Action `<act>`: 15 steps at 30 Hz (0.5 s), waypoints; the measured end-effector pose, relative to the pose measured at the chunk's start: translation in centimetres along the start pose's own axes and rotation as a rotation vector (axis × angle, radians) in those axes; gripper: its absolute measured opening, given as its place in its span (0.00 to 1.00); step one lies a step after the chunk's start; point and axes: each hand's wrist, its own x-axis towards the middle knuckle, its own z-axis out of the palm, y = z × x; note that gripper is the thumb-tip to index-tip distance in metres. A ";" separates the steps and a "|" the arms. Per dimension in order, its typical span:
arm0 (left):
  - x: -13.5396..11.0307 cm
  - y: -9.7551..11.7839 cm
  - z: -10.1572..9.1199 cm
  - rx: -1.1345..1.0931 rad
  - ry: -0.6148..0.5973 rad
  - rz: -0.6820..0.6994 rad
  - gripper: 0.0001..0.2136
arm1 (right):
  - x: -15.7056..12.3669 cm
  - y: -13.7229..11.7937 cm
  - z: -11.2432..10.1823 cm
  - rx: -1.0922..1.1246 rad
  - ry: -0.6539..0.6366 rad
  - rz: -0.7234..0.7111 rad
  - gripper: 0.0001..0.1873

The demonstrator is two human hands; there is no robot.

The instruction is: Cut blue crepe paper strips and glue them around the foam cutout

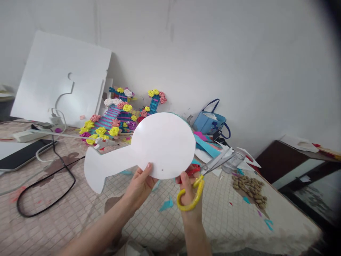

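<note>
My left hand (140, 185) pinches the lower edge of a white foam cut-out (160, 145), a round disc with a stem and flared foot pointing left. It is held up over the table. My right hand (189, 190) is closed through the yellow and red handles of a pair of scissors (210, 167), whose blades point up and right, just beside the disc's lower right edge. The blades look slightly apart and touch no paper.
A colourful paper-flower model (119, 115) stands at the back. A white board (61, 78) with a matching cut-out leans on the wall. A blue bag (210, 122), paper scraps, a pile of nuts (249, 186), a power strip (29, 135), black cable (53, 181) and tablet (21, 154) lie around.
</note>
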 end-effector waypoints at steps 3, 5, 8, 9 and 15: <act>-1.6 -0.7 -2.2 0.109 -0.050 0.020 0.17 | 0.0 -0.2 0.2 0.017 0.063 0.115 0.13; -2.7 -0.3 -4.1 0.270 -0.179 -0.009 0.19 | 0.1 0.1 -0.1 0.014 0.069 0.152 0.12; -4.0 2.1 -6.6 0.480 -0.377 -0.118 0.20 | 0.6 0.8 -0.9 0.033 0.066 0.162 0.08; -4.4 3.1 -7.4 0.518 -0.366 -0.137 0.20 | 0.9 1.0 -1.1 0.048 0.070 0.163 0.08; -9.7 7.4 -16.6 0.783 -0.340 -0.370 0.17 | 4.4 0.8 -2.0 0.150 0.148 0.115 0.15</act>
